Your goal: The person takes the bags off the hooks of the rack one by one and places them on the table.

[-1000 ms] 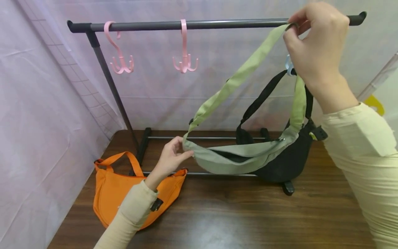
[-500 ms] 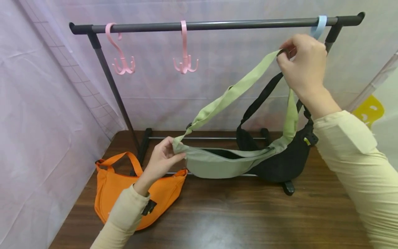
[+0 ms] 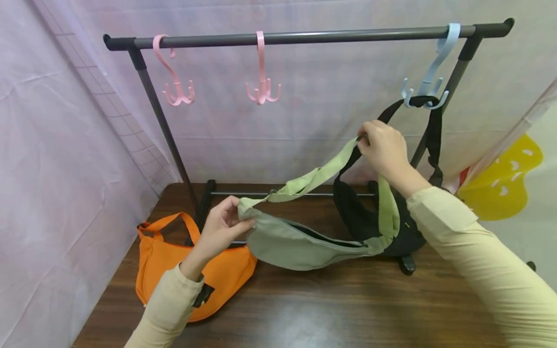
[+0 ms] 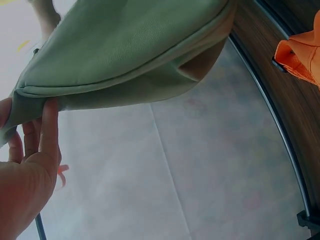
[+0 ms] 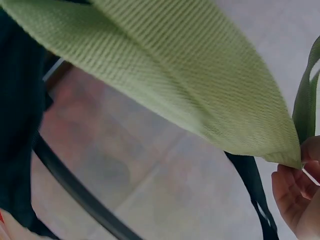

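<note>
The right hand [image 3: 385, 150] has its fingertips pinched on the top of the flat, pale green webbing strap [image 3: 319, 176], holding the loop up below the blue hook. The left hand [image 3: 219, 227] has thumb and fingers closed on the left corner of the sage green crescent-shaped fabric sling bag [image 3: 300, 244], which hangs between the two hands just above the dark brown wooden tabletop [image 3: 348, 309], in front of the rack's lower rails.

Judging by this, the green bag is off the rack and being carried low, held at both ends. Whichever way it goes next, the hands would need to keep the strap from snagging the black fabric sling bag [image 3: 370, 220] behind it, whose strap hangs on the light blue plastic multi-prong hook [image 3: 428, 84] on the dark grey metal rail [image 3: 304, 35].

Two pink plastic hooks [image 3: 261, 72] hang bare on the same rail, and an orange fabric sling bag [image 3: 196, 270] lies on the table under the left forearm.

The wrist views are close and blurred. The right one shows little but strap weave and a sliver of fingers [image 5: 295, 192]; the pinch itself is probably at the strap's fold, though I can't be sure. The green bag hides much of the black bag's body.
</note>
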The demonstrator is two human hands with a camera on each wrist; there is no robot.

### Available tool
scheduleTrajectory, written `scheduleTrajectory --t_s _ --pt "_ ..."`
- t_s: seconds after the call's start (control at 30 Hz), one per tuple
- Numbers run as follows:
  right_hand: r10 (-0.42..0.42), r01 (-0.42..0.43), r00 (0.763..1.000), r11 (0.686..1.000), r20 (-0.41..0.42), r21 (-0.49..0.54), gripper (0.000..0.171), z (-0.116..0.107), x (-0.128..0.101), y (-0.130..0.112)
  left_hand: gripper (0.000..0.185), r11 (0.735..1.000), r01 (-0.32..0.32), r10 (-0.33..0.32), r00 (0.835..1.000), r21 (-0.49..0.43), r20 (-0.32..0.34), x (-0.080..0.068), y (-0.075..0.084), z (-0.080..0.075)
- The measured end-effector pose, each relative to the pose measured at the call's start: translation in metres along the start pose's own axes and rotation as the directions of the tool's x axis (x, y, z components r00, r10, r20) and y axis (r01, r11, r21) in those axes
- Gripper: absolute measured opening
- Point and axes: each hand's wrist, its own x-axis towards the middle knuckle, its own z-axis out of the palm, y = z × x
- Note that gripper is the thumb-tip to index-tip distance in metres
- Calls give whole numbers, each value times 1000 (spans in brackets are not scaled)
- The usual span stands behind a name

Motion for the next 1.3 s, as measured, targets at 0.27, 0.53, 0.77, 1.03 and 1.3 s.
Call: scheduleTrajectory --t_s 0.27,0.53,0.77,1.03,1.3 --pt "-35 34 961 999 275 10 18 41 -24 -12 19 999 36 -35 999 15 -33 -5 2 -2" --pt "-24 33 846 999 532 -7 19 66 -47 -22 18 998 51 -51 998 -27 -19 -10 0 -1" --pt "-47 32 823 999 566 35 15 83 -63 -24 17 996 89 -89 996 -29 -22 -11 -3 1" --pt "-14 -14 811 999 585 43 10 74 -67 -34 18 990 143 -143 987 4 -70 -11 -1 4" --pt "-44 -57 845 984 532 171 14 38 -76 -56 20 988 152 -150 984 8 -91 -11 2 3"
